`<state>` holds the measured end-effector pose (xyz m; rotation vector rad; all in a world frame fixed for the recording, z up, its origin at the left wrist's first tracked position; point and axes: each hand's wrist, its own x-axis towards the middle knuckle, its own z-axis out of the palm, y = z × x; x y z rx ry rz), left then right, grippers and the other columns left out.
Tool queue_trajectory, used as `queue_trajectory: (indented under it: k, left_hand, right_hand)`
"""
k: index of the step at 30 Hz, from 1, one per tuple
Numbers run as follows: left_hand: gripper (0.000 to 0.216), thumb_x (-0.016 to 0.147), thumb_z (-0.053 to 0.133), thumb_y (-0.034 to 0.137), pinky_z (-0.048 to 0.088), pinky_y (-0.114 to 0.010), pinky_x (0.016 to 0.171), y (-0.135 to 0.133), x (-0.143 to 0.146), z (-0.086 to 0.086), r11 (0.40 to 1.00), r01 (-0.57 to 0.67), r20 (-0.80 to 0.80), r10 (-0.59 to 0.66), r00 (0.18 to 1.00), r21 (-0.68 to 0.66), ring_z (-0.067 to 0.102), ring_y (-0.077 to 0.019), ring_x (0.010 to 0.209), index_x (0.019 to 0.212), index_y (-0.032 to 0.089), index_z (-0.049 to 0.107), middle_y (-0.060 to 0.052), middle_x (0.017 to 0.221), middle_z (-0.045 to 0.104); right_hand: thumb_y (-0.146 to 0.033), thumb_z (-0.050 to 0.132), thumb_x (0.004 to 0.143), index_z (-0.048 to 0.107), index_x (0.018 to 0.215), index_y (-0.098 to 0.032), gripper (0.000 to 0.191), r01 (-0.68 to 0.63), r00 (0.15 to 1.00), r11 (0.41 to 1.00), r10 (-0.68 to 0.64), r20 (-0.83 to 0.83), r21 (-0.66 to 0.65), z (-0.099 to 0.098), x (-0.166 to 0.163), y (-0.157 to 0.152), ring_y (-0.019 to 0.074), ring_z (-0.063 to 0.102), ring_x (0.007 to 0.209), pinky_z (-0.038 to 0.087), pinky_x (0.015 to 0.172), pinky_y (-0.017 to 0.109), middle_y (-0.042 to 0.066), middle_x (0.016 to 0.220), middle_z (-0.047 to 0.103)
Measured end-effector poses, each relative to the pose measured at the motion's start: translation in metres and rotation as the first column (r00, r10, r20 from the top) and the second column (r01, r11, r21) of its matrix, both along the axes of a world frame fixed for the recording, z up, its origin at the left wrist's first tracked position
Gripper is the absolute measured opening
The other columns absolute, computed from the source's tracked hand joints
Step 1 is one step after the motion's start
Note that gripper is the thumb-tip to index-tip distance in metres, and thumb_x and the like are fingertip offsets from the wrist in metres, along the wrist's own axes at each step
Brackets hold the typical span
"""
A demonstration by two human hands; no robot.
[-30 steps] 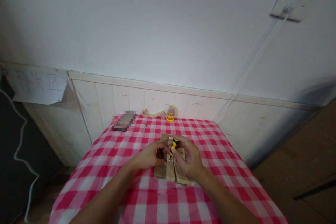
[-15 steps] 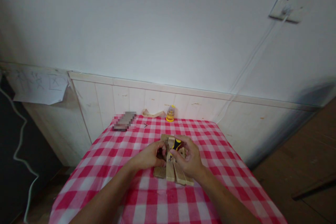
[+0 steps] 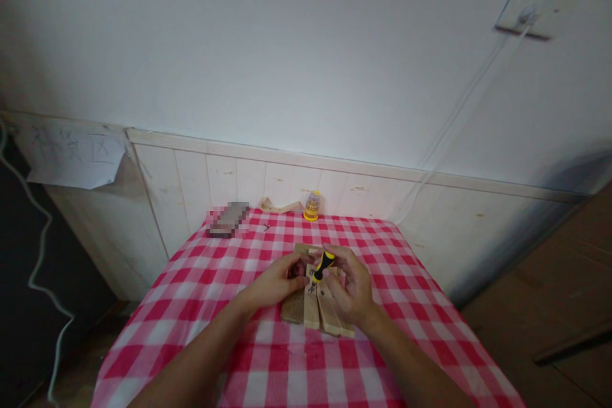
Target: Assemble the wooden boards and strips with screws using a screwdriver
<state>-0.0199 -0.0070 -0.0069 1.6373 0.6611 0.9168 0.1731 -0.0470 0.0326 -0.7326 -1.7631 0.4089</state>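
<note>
My right hand (image 3: 354,284) grips a small black-and-yellow screwdriver (image 3: 324,264) between thumb and fingers. Its tip slants down to a small metal screw (image 3: 311,289) on a pale wooden strip (image 3: 312,313). My left hand (image 3: 275,282) has its fingers and thumb closed against the left side of that strip, pressing on it. More pale wooden strips (image 3: 331,315) with dark holes fan out to the right, partly under my right hand. Beneath them lies a darker brown board (image 3: 292,310); my hands cover part of it.
A red-and-white checked cloth (image 3: 268,363) covers the table. Toward the wall stand a yellow-lidded clear container (image 3: 312,206), a pale curved strip (image 3: 280,208), a small metal piece (image 3: 266,227) and a blurred-out flat object (image 3: 229,219). A white cable (image 3: 412,201) hangs at the right.
The screwdriver is tilted a little differently, with more of its handle and shaft in sight. My left thumb has shifted up and inward toward the screw. The view has shifted slightly.
</note>
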Motion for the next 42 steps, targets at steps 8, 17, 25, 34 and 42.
queue_trajectory:
  k: [8, 17, 25, 34, 42]
  left_hand:
    - [0.033, 0.091, 0.064, 0.039, 0.045, -0.035, 0.095, -0.006, 0.005, 0.010, 0.991, 0.014, -0.042, -0.009, 0.999, 0.132, 0.061, -0.0240, 0.108, 0.118, 0.019, 0.067, -0.009, 0.114, 0.069]
    - [0.030, 0.087, 0.067, 0.039, 0.050, -0.034, 0.082, -0.003, 0.005, 0.003, 0.989, -0.059, -0.113, 0.075, 0.991, 0.135, 0.062, -0.0233, 0.092, 0.109, 0.018, 0.069, -0.007, 0.101, 0.071]
    - [0.030, 0.086, 0.067, 0.035, 0.046, -0.029, 0.075, -0.001, 0.006, -0.004, 0.995, -0.061, -0.098, 0.069, 0.993, 0.083, 0.057, -0.0172, 0.081, 0.109, 0.016, 0.067, -0.005, 0.093, 0.066]
    - [0.025, 0.084, 0.066, 0.028, 0.044, -0.028, 0.073, 0.001, 0.006, -0.006, 0.989, -0.125, -0.102, 0.133, 0.986, 0.084, 0.056, -0.0176, 0.080, 0.106, 0.018, 0.067, -0.004, 0.091, 0.065]
    - [0.036, 0.074, 0.054, 0.007, 0.045, -0.029, 0.075, 0.002, 0.007, -0.012, 0.990, -0.123, -0.066, 0.127, 0.990, 0.067, 0.057, -0.0175, 0.083, 0.107, 0.018, 0.064, -0.003, 0.091, 0.062]
  right_hand:
    - [-0.015, 0.061, 0.088, 0.058, 0.129, -0.026, 0.042, 0.020, 0.998, 1.000, -0.020, 0.060, 0.013, -0.002, -0.005, -0.002, 0.0237, 0.073, 0.095, 0.061, 0.080, 0.037, 0.010, 0.110, 0.071]
    - [-0.014, 0.064, 0.086, 0.059, 0.128, -0.028, 0.045, 0.027, 0.995, 0.997, -0.035, 0.093, 0.078, 0.000, -0.004, -0.001, 0.0227, 0.073, 0.092, 0.061, 0.080, 0.036, 0.008, 0.112, 0.072]
    - [-0.016, 0.067, 0.085, 0.060, 0.126, -0.028, 0.043, 0.070, 0.993, 0.994, -0.077, 0.084, 0.089, 0.000, -0.004, 0.000, 0.0224, 0.073, 0.091, 0.061, 0.078, 0.036, 0.007, 0.110, 0.073]
    - [-0.019, 0.071, 0.084, 0.061, 0.122, -0.025, 0.040, 0.124, 0.988, 0.992, -0.121, -0.097, 0.027, 0.005, -0.003, 0.001, 0.0201, 0.072, 0.083, 0.061, 0.073, 0.032, 0.006, 0.099, 0.072]
    - [-0.023, 0.070, 0.087, 0.059, 0.126, -0.024, 0.041, 0.302, 0.922, 0.953, -0.292, -0.255, 0.001, 0.007, 0.001, 0.009, 0.0192, 0.071, 0.084, 0.061, 0.074, 0.032, 0.006, 0.099, 0.070]
